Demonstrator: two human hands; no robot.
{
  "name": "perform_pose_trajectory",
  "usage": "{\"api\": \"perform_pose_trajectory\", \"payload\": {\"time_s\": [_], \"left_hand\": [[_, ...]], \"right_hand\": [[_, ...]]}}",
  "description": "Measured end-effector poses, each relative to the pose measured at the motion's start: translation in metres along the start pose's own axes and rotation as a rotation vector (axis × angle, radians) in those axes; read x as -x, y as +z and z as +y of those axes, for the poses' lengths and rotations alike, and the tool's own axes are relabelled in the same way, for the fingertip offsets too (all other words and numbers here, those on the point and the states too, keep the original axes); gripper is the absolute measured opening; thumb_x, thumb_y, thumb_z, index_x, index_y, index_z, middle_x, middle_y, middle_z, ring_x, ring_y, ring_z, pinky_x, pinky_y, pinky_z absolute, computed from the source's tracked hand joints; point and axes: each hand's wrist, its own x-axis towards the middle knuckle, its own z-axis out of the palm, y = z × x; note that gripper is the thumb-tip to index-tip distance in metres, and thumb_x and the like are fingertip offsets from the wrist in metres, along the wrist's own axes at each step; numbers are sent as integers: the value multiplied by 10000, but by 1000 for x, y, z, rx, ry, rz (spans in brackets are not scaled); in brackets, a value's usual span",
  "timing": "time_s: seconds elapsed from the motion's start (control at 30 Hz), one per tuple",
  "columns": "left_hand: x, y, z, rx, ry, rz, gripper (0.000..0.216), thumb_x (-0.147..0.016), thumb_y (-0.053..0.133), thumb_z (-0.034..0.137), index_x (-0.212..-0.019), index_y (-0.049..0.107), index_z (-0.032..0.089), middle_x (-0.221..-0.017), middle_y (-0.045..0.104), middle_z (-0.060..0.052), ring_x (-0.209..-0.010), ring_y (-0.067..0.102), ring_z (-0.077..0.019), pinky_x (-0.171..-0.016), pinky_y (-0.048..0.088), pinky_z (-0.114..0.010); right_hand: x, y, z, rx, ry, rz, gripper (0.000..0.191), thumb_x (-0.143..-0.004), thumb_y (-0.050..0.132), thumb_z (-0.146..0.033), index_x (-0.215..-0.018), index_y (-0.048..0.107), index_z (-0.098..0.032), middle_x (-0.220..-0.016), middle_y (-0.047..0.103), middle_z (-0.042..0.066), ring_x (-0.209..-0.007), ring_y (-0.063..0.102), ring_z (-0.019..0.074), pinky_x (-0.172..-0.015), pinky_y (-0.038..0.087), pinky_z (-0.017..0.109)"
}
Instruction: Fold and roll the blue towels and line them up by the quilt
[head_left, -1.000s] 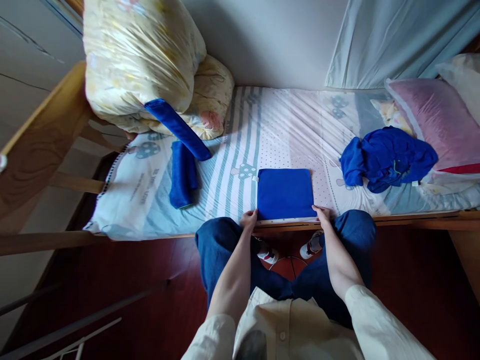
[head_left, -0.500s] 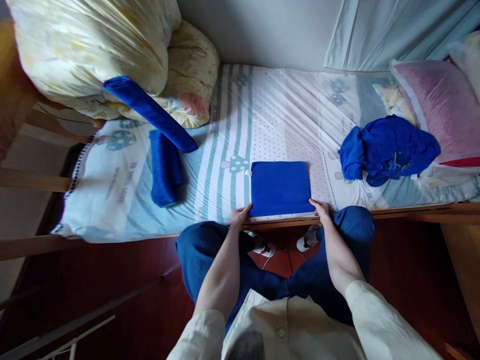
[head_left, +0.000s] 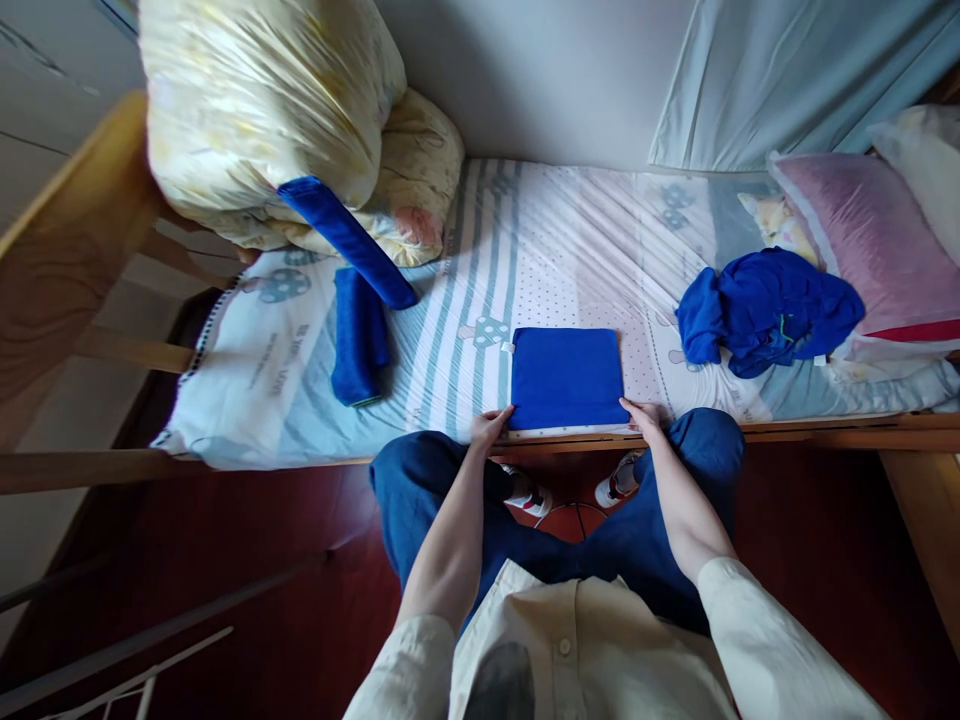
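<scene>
A flat blue cloth (head_left: 568, 378) lies squared up at the near edge of the bed (head_left: 559, 240), directly in front of the seated person's knees, where both hands reach it easily. The left hand (head_left: 491, 428) has its thumb and fingers brought together at the near left corner, and the right hand (head_left: 641, 415) pinches the near right corner in the same way; held from both ends, the near edge seems kept straight, and the mattress appears to carry the rest of the cloth, so a light grip likely suffices. A small white tag (head_left: 507, 347) sticks out at its left side. Farther left, a long blue strip (head_left: 352, 245) leans slantwise against pale yellow bedding (head_left: 277, 110), which seems to prop its far end, while a thicker folded blue cloth (head_left: 358, 340) lies just nearer. To the right, a crumpled blue heap (head_left: 772, 310) sits beside a pink pillow (head_left: 892, 240), well apart from the hands.
</scene>
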Motion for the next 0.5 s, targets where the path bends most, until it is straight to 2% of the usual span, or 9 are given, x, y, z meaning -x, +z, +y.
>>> {"api": "perform_pose_trajectory", "payload": {"time_s": [0.07, 0.13, 0.23, 0.3, 0.37, 0.43, 0.5], "left_hand": [[5, -4, 8, -50, 75, 22, 307, -778, 761, 468, -795, 690, 170, -694, 700, -27, -659, 680, -175, -613, 552, -260], [11, -8, 16, -136, 205, 70, 229, -829, 708, 376, -923, 714, 166, -885, 766, -73, -816, 732, -205, -761, 589, -302], [24, -14, 22, -329, 558, 41, 269, -896, 612, 309, -1103, 719, 175, -1194, 750, -124, -1080, 718, -250, -995, 553, -374], [33, -15, 20, -467, 785, -74, 327, -928, 565, 312, -1193, 706, 182, -1354, 686, -130, -1244, 654, -267, -1102, 497, -400], [40, -13, 14, -591, 909, -183, 381, -944, 537, 312, -1270, 678, 177, -1449, 624, -126, -1364, 572, -268, -1169, 445, -408], [41, -9, 7, -716, 943, -231, 438, -945, 523, 295, -1347, 630, 158, -1496, 581, -134, -1427, 510, -268, -1200, 414, -416], [39, -4, 1, -834, 928, -236, 494, -930, 527, 261, -1403, 581, 130, -1516, 555, -159, -1451, 481, -278, -1212, 398, -422]], "right_hand": [[3, -4, -7, 110, -106, 20, 269, -757, 825, -394, -800, 749, -139, -570, 652, -12, -548, 626, 134, -516, 553, 213], [7, -8, -14, 272, -278, 104, 231, -798, 785, -378, -821, 746, -152, -708, 739, 39, -707, 703, 179, -640, 582, 248], [17, -13, -22, 509, -570, 191, 166, -880, 700, -340, -914, 757, -188, -951, 794, 94, -921, 740, 225, -830, 579, 305], [25, -14, -22, 612, -751, 114, 167, -919, 650, -309, -993, 764, -212, -1020, 795, 94, -972, 742, 234, -890, 572, 326], [32, -14, -18, 697, -905, -17, 214, -929, 633, -272, -1091, 765, -225, -1082, 791, 92, -1034, 737, 244, -944, 573, 350], [36, -14, -12, 775, -1001, -111, 306, -918, 651, -242, -1209, 744, -230, -1179, 772, 98, -1137, 713, 259, -1024, 558, 383], [38, -13, -6, 836, -1031, -158, 414, -897, 683, -220, -1310, 702, -238, -1266, 741, 104, -1229, 676, 275, -1094, 526, 413]]}}
